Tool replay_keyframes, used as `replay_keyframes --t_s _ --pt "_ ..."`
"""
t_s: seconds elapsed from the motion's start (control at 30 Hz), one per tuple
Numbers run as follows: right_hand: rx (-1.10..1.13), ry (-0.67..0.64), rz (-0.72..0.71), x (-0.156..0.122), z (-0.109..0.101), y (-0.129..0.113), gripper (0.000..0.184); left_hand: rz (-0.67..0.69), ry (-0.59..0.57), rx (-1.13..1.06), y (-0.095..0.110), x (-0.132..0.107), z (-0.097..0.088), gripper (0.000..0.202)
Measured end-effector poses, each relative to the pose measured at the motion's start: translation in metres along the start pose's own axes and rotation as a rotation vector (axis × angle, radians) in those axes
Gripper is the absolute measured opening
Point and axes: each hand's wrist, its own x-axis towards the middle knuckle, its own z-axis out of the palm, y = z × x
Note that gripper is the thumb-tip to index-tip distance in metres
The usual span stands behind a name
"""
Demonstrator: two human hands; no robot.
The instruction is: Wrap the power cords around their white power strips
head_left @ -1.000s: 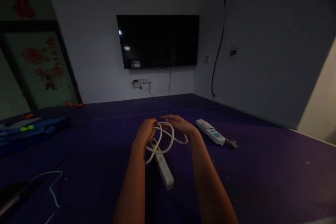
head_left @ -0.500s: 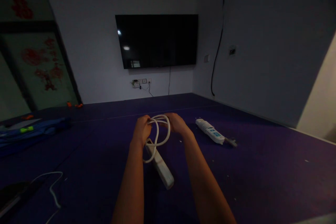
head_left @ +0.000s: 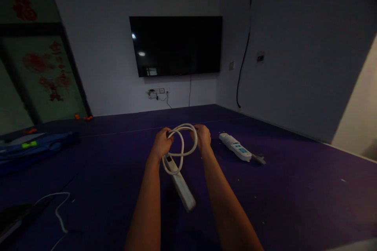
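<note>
Both of my hands hold the looped white cord (head_left: 183, 146) of a white power strip (head_left: 181, 186) just above the purple floor mat (head_left: 294, 188). My left hand (head_left: 161, 144) is closed on the left side of the coil. Closed on the coil's right side is my right hand (head_left: 202, 137). The strip's body hangs from the cord toward me, its near end low over the mat between my forearms.
A second white power strip (head_left: 236, 147) with blue buttons lies on the mat right of my hands. A dark TV (head_left: 176, 45) hangs on the far wall above a wall socket (head_left: 158, 92). Blue items (head_left: 35, 147) lie at the left, and a loose white cable (head_left: 57, 204) at the lower left.
My hands have drawn closer together and lifted a little. The wide loose loops have been gathered into a tighter coil, and my right hand has closed on it.
</note>
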Motion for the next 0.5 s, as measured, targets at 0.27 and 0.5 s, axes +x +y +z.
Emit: replay_keyframes --t_s 0.27,0.5 --pt "0.621 -0.151 -0.230 0.006 -0.011 -0.011 0.056 -0.088 0.272 -0.048 -0.010 0.009 -0.001 0.016" --pt "0.975 -0.603 0.196 -0.012 -0.044 -0.040 0.085 -0.100 0.455 -0.074 -0.007 0.005 -0.004 0.012"
